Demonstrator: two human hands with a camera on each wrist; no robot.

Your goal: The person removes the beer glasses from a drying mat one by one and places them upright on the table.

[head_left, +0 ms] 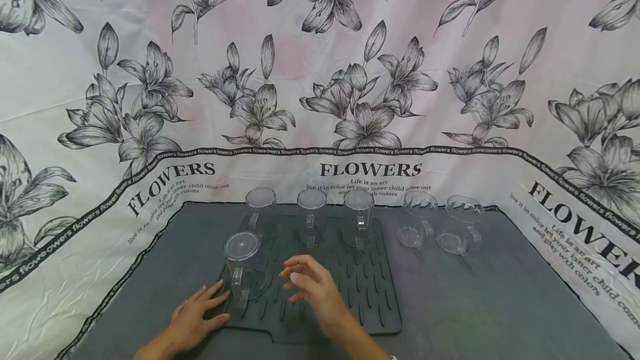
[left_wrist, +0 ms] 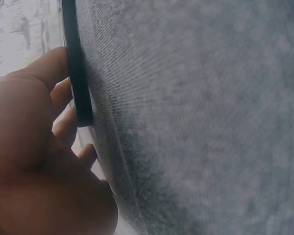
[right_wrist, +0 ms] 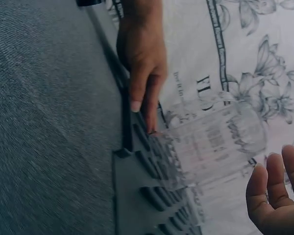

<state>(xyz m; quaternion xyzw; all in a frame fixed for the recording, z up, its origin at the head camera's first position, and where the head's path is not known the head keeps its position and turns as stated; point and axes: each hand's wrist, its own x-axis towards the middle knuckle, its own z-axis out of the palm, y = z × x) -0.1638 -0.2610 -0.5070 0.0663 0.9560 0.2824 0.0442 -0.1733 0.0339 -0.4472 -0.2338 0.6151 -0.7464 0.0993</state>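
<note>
A clear mug stands base up at the left front of a dark ridged drying mat, its handle toward me. My left hand rests at the mat's left front edge, fingers spread and fingertips near that mug. In the left wrist view the thumb and fingers lie along the dark mat edge. My right hand hovers over the middle of the mat, fingers loosely bent and holding nothing. From the right wrist, the clear mug appears between both hands.
Along the mat's back edge stand three more clear mugs, at left, middle and right. Two others, one mug beside another mug, stand on the grey table right of the mat. Flowered cloth walls the table.
</note>
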